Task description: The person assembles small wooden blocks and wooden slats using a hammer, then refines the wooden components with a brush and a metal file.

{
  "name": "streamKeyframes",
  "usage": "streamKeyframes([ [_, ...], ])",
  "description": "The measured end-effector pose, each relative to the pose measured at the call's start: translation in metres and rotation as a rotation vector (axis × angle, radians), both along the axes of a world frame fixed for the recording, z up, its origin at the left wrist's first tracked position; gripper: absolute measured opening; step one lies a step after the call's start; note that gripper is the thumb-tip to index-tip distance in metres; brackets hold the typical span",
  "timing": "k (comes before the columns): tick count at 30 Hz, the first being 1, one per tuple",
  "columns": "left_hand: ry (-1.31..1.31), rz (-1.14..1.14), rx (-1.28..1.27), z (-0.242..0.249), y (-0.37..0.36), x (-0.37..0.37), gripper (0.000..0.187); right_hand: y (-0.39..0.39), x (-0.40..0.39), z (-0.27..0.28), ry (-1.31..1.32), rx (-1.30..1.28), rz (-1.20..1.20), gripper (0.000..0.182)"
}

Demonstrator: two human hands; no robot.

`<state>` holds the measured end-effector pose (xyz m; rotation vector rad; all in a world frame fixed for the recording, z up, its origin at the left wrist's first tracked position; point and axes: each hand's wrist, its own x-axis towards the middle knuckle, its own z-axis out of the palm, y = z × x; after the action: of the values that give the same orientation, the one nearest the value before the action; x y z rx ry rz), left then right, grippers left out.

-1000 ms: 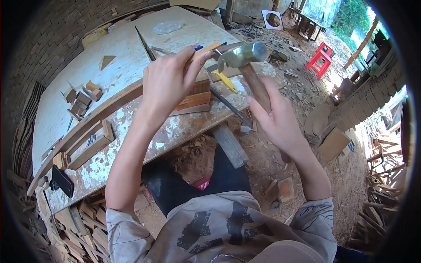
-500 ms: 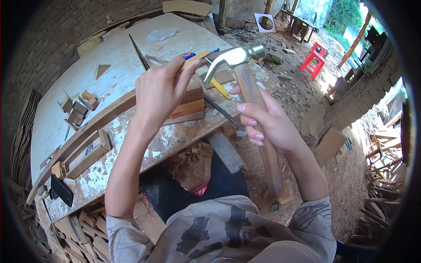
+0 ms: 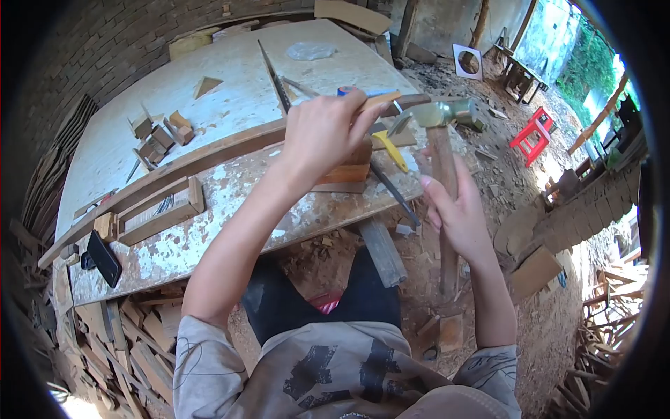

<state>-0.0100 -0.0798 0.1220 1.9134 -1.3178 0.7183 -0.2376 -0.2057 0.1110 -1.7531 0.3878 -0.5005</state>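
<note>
My right hand (image 3: 459, 216) is wrapped round the wooden handle of a claw hammer (image 3: 445, 157), its metal head up and the claw facing left. My left hand (image 3: 324, 133) pinches a light strip of wood (image 3: 380, 103) between thumb and fingers. A small shiny metal bit shows at the strip's right end, close to the hammer claw. Beneath the left hand, reddish wooden blocks (image 3: 343, 174) are stacked on the workbench (image 3: 237, 188), partly hidden by it. A yellow-handled tool (image 3: 391, 151) and a dark metal bar (image 3: 394, 194) lie just right of the blocks.
A long curved timber (image 3: 188, 164) crosses the bench. Nearby are a wooden tray (image 3: 160, 218), a phone (image 3: 105, 258) and several wood offcuts (image 3: 157, 143). A saw blade (image 3: 273, 75) lies farther back. A red stool (image 3: 534, 136) stands on the littered floor.
The hammer and both hands have shifted right in view as the camera turned left. The hammer handle is more upright, and the left hand still pinches the strip.
</note>
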Motion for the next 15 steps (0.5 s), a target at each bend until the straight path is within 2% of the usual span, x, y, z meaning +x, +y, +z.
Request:
streamKeyframes([
  [7, 0.027, 0.021, 0.069, 0.005, -0.007, 0.006, 0.049, -0.01, 0.008, -0.011, -0.022, -0.522, -0.175, 0.044],
  [13, 0.061, 0.04, 0.073, -0.003, -0.019, 0.015, 0.052, -0.019, 0.025, -0.021, -0.021, -0.705, -0.214, 0.043],
  [15, 0.067, 0.044, 0.052, -0.005, -0.023, 0.017, 0.053, -0.016, 0.03, -0.023, -0.023, -0.666, -0.235, 0.043],
])
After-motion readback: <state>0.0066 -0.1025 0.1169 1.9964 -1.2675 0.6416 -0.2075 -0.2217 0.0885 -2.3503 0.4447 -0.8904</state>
